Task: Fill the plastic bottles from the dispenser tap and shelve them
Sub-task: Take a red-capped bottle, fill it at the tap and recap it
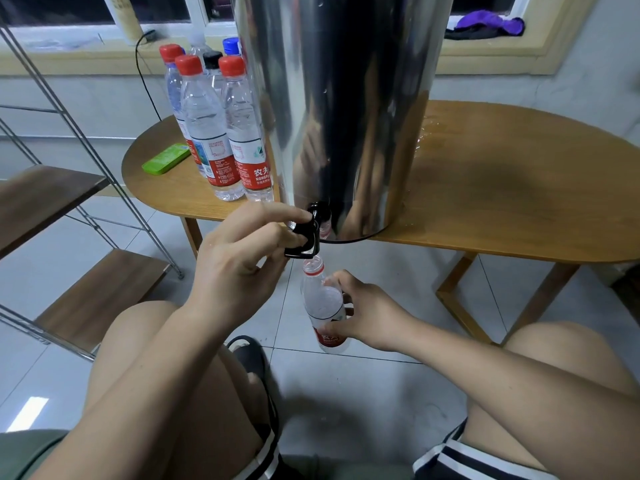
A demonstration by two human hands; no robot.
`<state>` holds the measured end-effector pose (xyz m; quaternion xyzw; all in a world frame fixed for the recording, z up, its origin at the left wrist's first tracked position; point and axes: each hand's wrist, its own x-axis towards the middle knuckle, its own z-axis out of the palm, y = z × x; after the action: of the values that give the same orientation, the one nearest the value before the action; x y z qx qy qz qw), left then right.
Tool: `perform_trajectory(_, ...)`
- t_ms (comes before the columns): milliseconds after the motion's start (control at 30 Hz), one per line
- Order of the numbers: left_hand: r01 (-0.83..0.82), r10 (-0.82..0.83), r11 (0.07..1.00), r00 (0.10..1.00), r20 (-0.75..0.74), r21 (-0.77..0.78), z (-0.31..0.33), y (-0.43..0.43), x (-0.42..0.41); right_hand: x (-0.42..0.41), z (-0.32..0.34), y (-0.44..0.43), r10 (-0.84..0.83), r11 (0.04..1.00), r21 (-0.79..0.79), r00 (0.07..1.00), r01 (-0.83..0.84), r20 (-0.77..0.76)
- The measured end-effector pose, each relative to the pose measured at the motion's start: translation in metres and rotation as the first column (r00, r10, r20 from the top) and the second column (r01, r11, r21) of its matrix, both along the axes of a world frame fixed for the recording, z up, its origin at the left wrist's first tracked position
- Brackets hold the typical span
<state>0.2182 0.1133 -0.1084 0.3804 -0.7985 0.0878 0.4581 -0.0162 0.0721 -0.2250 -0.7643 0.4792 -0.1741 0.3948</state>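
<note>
One clear plastic bottle with red label [323, 306], uncapped, sits directly below the black plastic tap [308, 233] at the foot of the tall polished steel dispenser drum [346, 116]. Right hand [363, 313] wraps the bottle's body; left hand [239, 268] pinches the tap lever. Several capped clear bottles [214, 126] stand left of the drum.

Hazards: the narrow mouth leans slightly under the spout, so the stream may miss. Squeezing the thin wall may cause overflow. Fill level cannot be told.

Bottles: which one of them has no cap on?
The bottle in the right hand, held under the black tap. Its neck is open; the other bottles, standing on the table, all wear caps.
</note>
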Motion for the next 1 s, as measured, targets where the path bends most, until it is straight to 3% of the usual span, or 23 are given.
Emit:
perform_trajectory(133,0.002,-0.002,1.000,1.000,-0.029,0.008,-0.002,0.002,0.002,0.001,0.001,0.001,-0.004,1.000,0.019,1.000,0.004,0.007)
perform_trajectory(667,0.152,-0.051,0.935,0.952,-0.302,0.322,-0.008,0.005,0.002,0.000,-0.001,-0.001,-0.003,0.999,0.054,1.000,0.004,-0.007)
perform_trajectory(1000,0.148,-0.031,0.926,0.947,-0.321,0.347,-0.011,0.004,0.001,0.000,-0.004,-0.003,0.008,1.000,0.025,0.999,-0.007,-0.035)
